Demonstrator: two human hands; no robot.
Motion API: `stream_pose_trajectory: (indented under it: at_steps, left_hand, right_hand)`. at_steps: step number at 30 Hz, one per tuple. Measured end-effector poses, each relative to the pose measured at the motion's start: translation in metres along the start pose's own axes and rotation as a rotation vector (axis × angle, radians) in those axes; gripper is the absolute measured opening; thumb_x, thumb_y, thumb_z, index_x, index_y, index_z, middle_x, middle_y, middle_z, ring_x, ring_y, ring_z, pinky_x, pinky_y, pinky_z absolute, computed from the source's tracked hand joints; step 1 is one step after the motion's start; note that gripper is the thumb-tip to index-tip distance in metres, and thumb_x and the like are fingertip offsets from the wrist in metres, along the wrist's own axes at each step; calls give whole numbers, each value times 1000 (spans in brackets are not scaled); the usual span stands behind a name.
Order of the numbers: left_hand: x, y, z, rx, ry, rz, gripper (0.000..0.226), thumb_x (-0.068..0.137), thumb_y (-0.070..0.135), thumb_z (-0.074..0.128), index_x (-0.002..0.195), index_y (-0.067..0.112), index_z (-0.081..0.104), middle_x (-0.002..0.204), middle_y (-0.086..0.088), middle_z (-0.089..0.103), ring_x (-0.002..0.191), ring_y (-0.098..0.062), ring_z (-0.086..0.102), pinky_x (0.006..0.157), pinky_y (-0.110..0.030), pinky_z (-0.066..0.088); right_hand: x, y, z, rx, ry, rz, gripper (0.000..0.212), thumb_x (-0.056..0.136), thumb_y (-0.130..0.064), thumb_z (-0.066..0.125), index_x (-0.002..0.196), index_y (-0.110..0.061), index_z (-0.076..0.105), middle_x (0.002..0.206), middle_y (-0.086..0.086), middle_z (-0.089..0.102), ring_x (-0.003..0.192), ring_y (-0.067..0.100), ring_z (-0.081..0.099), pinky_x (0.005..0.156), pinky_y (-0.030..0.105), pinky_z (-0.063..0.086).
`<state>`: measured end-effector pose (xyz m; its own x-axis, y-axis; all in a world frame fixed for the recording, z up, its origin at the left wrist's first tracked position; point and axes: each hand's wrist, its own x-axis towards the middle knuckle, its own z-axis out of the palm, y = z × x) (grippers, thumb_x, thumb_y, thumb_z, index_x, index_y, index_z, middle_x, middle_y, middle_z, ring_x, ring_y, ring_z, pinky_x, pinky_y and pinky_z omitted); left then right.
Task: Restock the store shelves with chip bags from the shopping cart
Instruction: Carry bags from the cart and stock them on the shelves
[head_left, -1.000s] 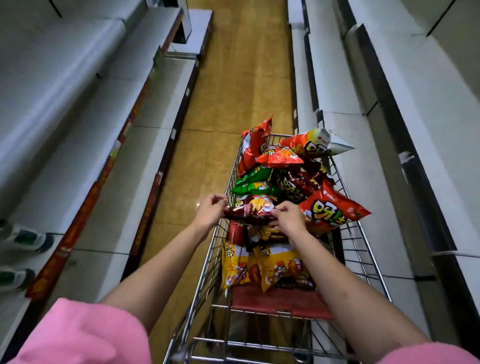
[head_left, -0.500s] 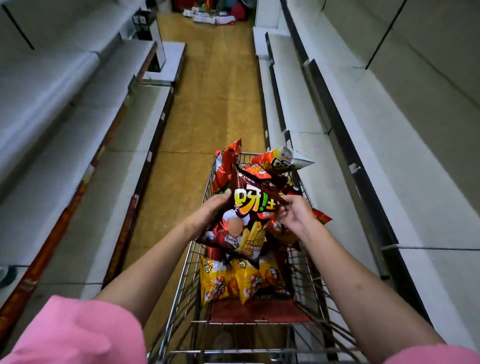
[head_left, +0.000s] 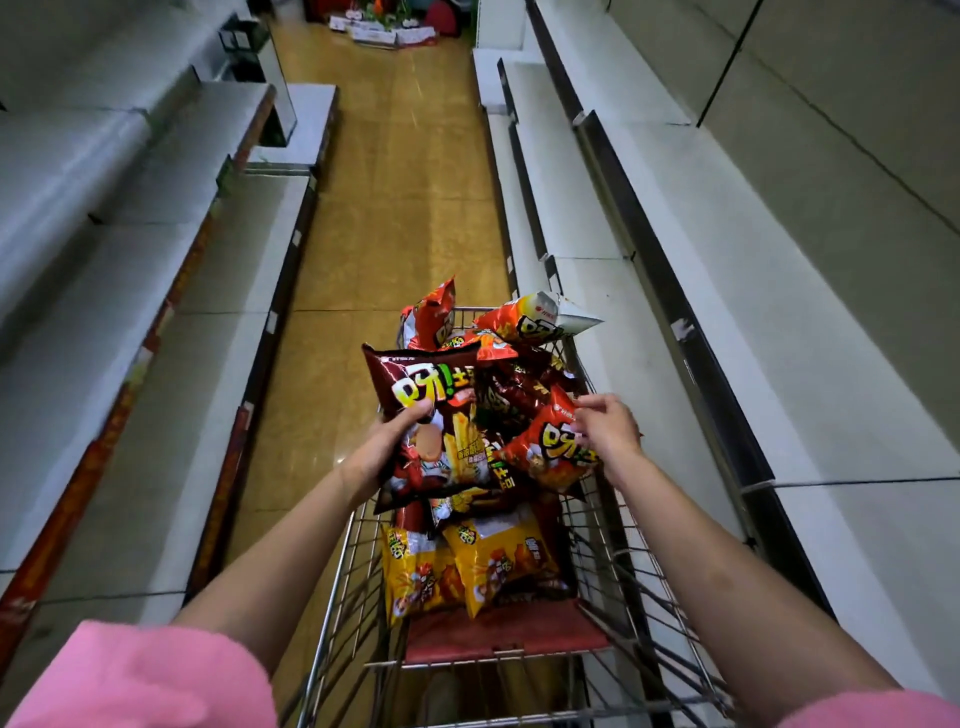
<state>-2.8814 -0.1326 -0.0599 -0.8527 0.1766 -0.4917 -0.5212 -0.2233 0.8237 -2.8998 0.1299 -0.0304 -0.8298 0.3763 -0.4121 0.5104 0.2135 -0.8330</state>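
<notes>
A wire shopping cart (head_left: 613, 525) stands in the aisle in front of me, piled with chip bags. My left hand (head_left: 387, 447) grips a dark maroon chip bag (head_left: 431, 410) by its left edge and holds it upright above the pile. My right hand (head_left: 608, 428) pinches the top of a red-orange chip bag (head_left: 545, 457) at the cart's right side. Two yellow bags (head_left: 467, 571) lie at the near end, above the red child-seat flap (head_left: 498, 631). More red bags (head_left: 524, 322) are heaped at the far end.
White shelves run along both sides: the left shelving (head_left: 130, 291) with red-orange price strips, the right shelving (head_left: 737, 312) with dark rails. The tan tiled floor (head_left: 395, 197) stretches ahead to boxes and goods (head_left: 384, 26) at the aisle's end.
The maroon bag has come up out of the pile and now rests in my left hand alone. My right hand let go of it and took hold of the red-orange bag to the right.
</notes>
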Motion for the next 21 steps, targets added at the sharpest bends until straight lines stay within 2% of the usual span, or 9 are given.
stream_pose_trajectory:
  at_steps: [1,3,7,10,12,14,16,19,21]
  left_hand:
    - [1,-2,0,10,-14,-1,83,64,48,75,133,13,46,117,-14,67,103,-32,67,90,-44,54]
    - [7,-7,1,45,-5,-36,85,61,51,76,132,14,46,116,-12,68,101,-31,68,91,-44,53]
    - [19,-19,-5,75,-7,-125,102,57,59,80,138,11,40,118,-12,67,101,-31,68,90,-45,54]
    - [26,-25,-11,97,-44,-161,94,59,57,79,133,9,44,114,-11,69,101,-30,68,84,-38,57]
    - [28,-28,-13,135,-85,-182,101,48,61,83,128,9,50,114,-13,69,102,-32,67,86,-39,56]
    - [26,-28,-13,161,-133,-190,106,41,63,85,125,8,54,115,-15,68,104,-34,66,89,-39,55]
    - [23,-27,-12,182,-157,-192,107,39,64,85,124,7,54,114,-14,69,104,-33,66,86,-36,56]
    - [15,-18,-6,214,-181,-192,112,38,64,85,127,6,52,114,-14,69,102,-31,67,79,-33,57]
    - [8,-9,2,223,-217,-185,112,35,62,87,126,5,53,112,-13,70,98,-29,69,76,-31,57]
  right_hand:
    - [6,5,-3,-96,53,-26,16,89,-3,54,96,-17,56,117,9,58,91,22,61,79,35,55]
    - [16,14,-6,-255,105,-45,27,86,-2,58,109,-14,56,127,10,48,108,29,56,96,43,48]
    - [30,31,-7,-438,16,-50,68,84,-1,64,144,-13,34,151,12,25,132,35,39,107,47,39]
    - [39,46,-2,-563,-70,-51,90,83,-7,70,152,-16,13,158,11,14,140,34,27,111,49,32]
    - [42,56,3,-549,-73,9,89,82,-12,72,151,-16,17,151,12,20,134,36,36,108,48,36]
    - [40,62,8,-528,-48,42,71,81,-16,74,142,-15,37,138,12,25,121,38,47,101,50,45]
    - [35,62,9,-541,-36,42,58,80,-21,75,130,-13,48,129,11,27,113,36,51,95,49,50]
    - [26,55,5,-609,-52,-15,55,80,-30,75,127,-13,51,127,10,32,110,33,52,94,47,50]
    - [16,46,-3,-631,-100,-65,52,79,-36,75,122,-18,52,122,7,46,96,30,62,82,45,56]
